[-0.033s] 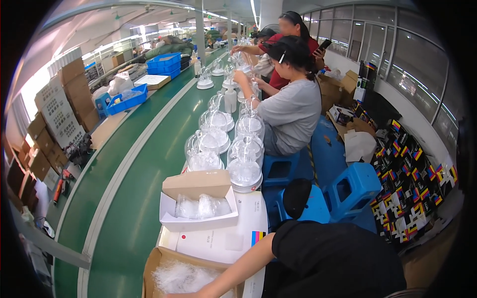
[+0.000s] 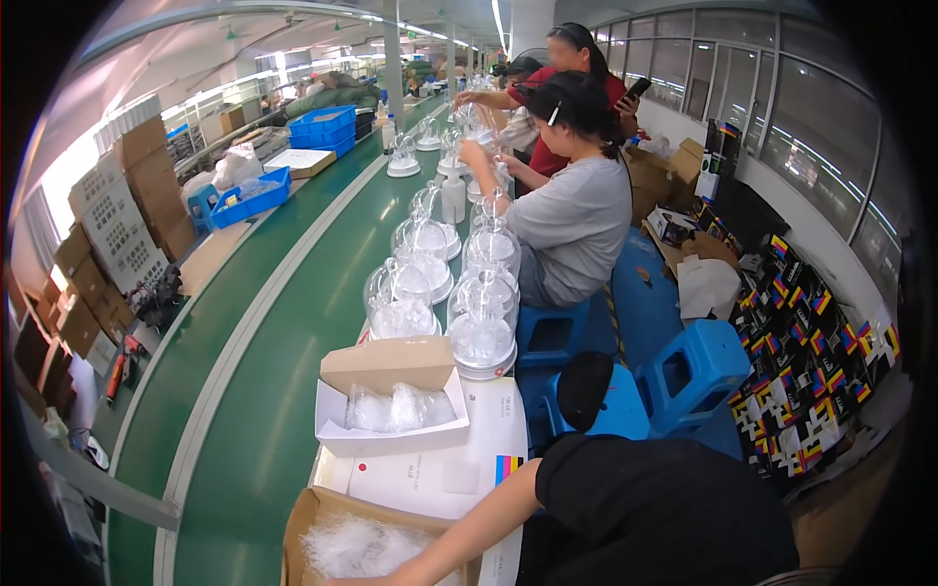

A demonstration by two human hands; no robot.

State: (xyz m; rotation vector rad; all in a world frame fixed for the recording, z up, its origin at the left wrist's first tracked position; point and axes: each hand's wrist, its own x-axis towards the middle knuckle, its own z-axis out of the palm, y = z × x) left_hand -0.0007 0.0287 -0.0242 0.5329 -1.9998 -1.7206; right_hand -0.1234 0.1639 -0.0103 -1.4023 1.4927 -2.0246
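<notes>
Box (image 2: 298, 542), brown cardboard, sits open at the near end of the long green tabletop (image 2: 274, 381), loaded with thin clear wrapping (image 2: 357, 547). Right arm, bare below a short black sleeve (image 2: 572, 464), slants across it; right hand (image 2: 376, 580) low over its near part, mostly cut off by the lower edge. Cannot tell whether the fingers are spread, closed or gripping. Left hand out of sight.

Just beyond: flat white carton (image 2: 420, 483) with a red dot and coloured stripes. White box (image 2: 391, 444) next, flap raised, holding clear packets (image 2: 396, 408). Past that, clear domes (image 2: 481, 332) on white bases stand in two rows. Co-worker in grey (image 2: 586, 220) sits alongside, arms raised to domes farther up. Blue stools (image 2: 699, 376) at right.
</notes>
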